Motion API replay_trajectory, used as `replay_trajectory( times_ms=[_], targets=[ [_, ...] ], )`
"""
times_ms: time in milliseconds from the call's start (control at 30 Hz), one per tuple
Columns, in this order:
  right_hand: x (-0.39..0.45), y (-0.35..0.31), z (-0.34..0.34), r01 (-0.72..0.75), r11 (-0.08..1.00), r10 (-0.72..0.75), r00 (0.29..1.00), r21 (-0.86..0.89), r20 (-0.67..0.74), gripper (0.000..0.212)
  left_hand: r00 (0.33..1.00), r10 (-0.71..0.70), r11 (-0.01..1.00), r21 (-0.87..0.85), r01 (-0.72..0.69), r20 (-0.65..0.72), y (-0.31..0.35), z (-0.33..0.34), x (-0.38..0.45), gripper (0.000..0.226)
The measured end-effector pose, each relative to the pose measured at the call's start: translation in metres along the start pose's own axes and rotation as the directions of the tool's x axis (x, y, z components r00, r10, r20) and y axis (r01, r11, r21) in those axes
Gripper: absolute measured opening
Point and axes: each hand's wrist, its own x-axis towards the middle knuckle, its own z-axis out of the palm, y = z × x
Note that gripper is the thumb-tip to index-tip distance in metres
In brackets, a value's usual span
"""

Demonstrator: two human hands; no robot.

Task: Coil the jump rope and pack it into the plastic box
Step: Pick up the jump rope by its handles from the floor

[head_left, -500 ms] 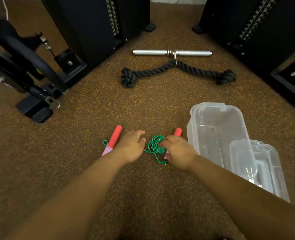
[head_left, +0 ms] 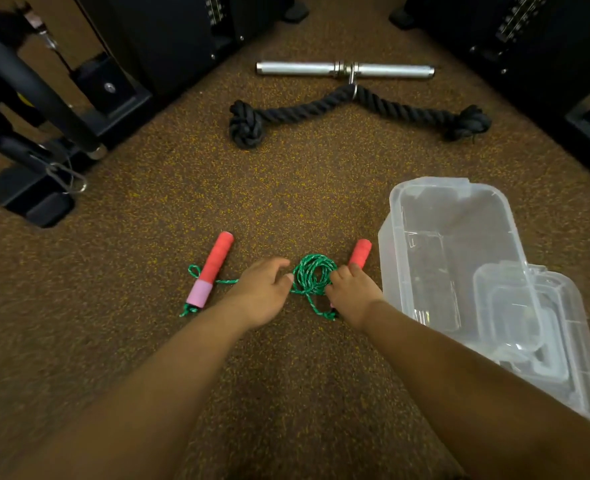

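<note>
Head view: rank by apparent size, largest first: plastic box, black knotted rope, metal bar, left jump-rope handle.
1. plastic box, clearly largest, though also nearest the camera.
2. black knotted rope.
3. metal bar, shorter than the rope; both lie farther away, so they may look smaller than they are.
4. left jump-rope handle, smallest.

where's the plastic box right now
In the head view, the clear plastic box sits open on the floor at right, just right of the right hand and nearer red handle.
</note>
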Motion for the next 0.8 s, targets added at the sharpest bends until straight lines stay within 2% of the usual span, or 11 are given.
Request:
replay_trajectory(
  times_ms=[167, 233, 300, 400, 467, 600, 800],
  targets=[
    [-0.003, 0.0, 0.007, 0.015, 1.0, -0.015, 0.999, 0.003, -0.032, 0.035, 1.0, 0.0, 1.0, -0.013, 0.0, -0.001, -0.002, -0.002, -0.004, 0.041],
    [-0.009, 0.002, -0.001, 0.034, 0.997, -0.031, 0.999, 0.076, -0.045, 0.036, 1.0, -0.011, 1.0, -0.024, 0.011, -0.004, -0.001, -0.005, -0.005, 0.04],
    [-0.015, 0.005, -0.017, 0.019, 0.974, -0.004, 0.998, 0.225, -0.069, 0.032, 0.999, -0.023, 1.0, -0.021, 0.022, -0.025, 0.004, -0.011, -0.009, 0.04],
    [-0.029, 0.017, -0.051, -0.055, 0.832, 0.098, 0.994, 0.552, -0.048, 0.036, 0.998, -0.027, 0.999, -0.019, 0.026, -0.051, 0.018, -0.025, -0.017, 0.041],
    [-0.042, 0.027, -0.075, -0.075, 0.722, 0.156, 0.986, 0.688, -0.055, 0.039, 0.997, -0.026, 0.999, -0.021, 0.025, -0.073, 0.026, -0.037, -0.021, 0.04],
    [-0.071, 0.041, -0.114, -0.047, 0.607, 0.243, 0.962, 0.793, -0.129, 0.04, 0.99, 0.002, 0.994, -0.107, -0.017, -0.143, 0.052, -0.061, -0.042, 0.04],
    [-0.126, 0.056, -0.165, -0.023, 0.509, 0.381, 0.903, 0.861, -0.201, 0.05, 0.978, 0.033, 0.973, -0.216, -0.078, -0.204, 0.081, -0.078, -0.088, 0.036]
  ],
)
